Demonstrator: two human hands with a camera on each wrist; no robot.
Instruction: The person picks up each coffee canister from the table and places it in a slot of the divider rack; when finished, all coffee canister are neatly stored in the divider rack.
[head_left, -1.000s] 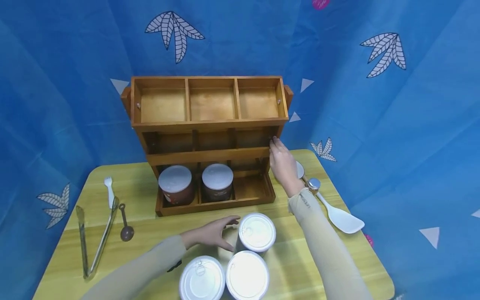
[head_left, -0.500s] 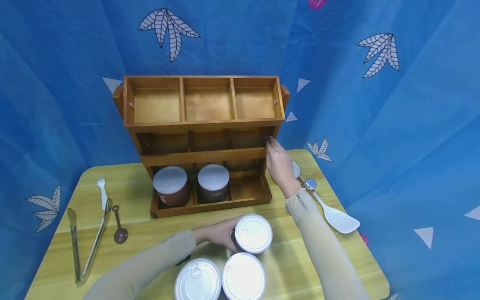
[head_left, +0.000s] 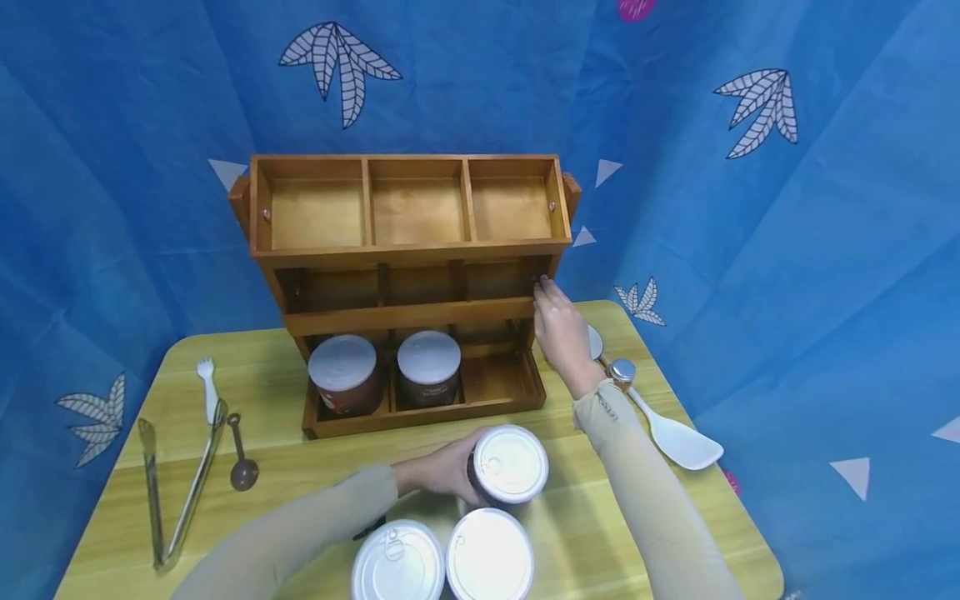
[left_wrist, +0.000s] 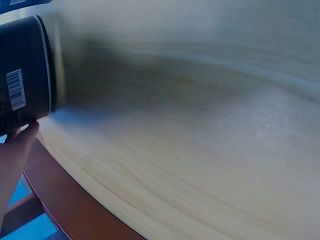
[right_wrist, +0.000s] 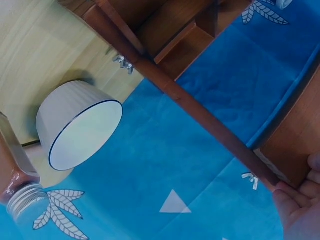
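Observation:
My left hand [head_left: 444, 472] grips the side of a dark can with a white lid [head_left: 510, 463] on the yellow table [head_left: 300, 467], in front of the wooden three-tier rack [head_left: 408, 250]. In the left wrist view the can [left_wrist: 22, 82] shows a barcode, and a fingertip [left_wrist: 17, 147] presses its wall. My right hand [head_left: 558, 327] reaches up with straight fingers that touch the rack's right upright at the middle tier; the right wrist view shows its fingertips [right_wrist: 300, 200] against the wood [right_wrist: 200, 115]. Two white-lidded cans [head_left: 342, 377] [head_left: 428, 367] stand in the bottom tier's left and middle compartments.
Two more cans [head_left: 397, 562] [head_left: 490, 557] stand at the table's near edge. Metal tongs [head_left: 172, 487], a white fork [head_left: 206, 385] and a brown spoon [head_left: 242, 457] lie at the left. A white spatula [head_left: 675, 435], a metal-capped jar [head_left: 622, 370] and a white bowl [right_wrist: 80, 125] sit at the right.
My left hand has gone from beside the can to wrapped round its side. The right hand has stayed on the rack's right upright.

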